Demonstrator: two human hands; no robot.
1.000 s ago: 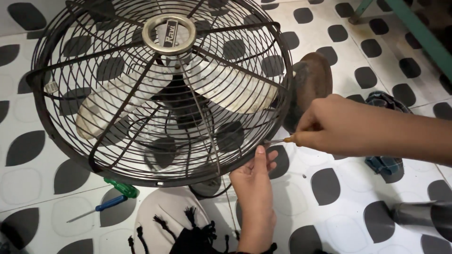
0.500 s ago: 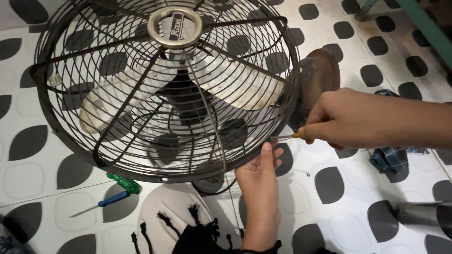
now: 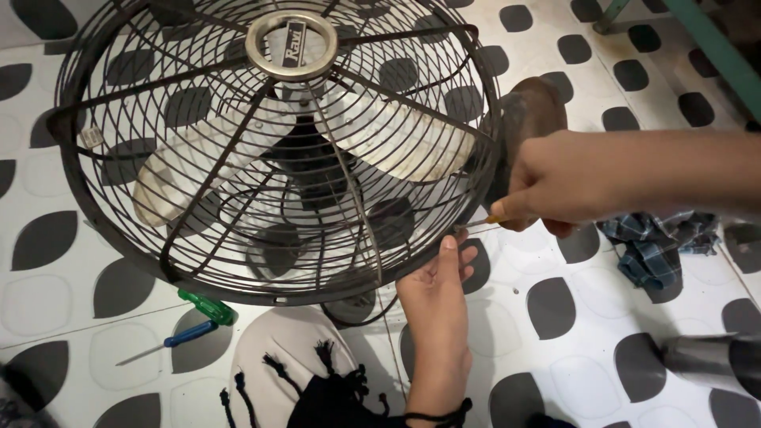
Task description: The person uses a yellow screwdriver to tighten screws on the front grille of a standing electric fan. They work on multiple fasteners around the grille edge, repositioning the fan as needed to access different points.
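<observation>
A round fan with a dark wire guard [image 3: 269,150] and pale blades [image 3: 380,143] fills the upper left. My left hand [image 3: 440,289] reaches up from below and touches the guard's lower right rim with its fingertips. My right hand [image 3: 555,182] comes in from the right, shut on a screwdriver [image 3: 485,223] with an orange handle. Its metal tip points left at the rim, just above my left fingers.
A blue screwdriver [image 3: 178,338] and a green-handled tool [image 3: 208,307] lie on the white floor with dark leaf-shaped patches, below the fan. A crumpled blue checked cloth [image 3: 658,246] lies at right. A brown round object [image 3: 531,115] sits behind the fan. A grey object [image 3: 709,361] lies at lower right.
The view has shifted slightly, so the fan sits higher in frame. Both hands stay at the guard's lower right rim, the screwdriver tip still against it.
</observation>
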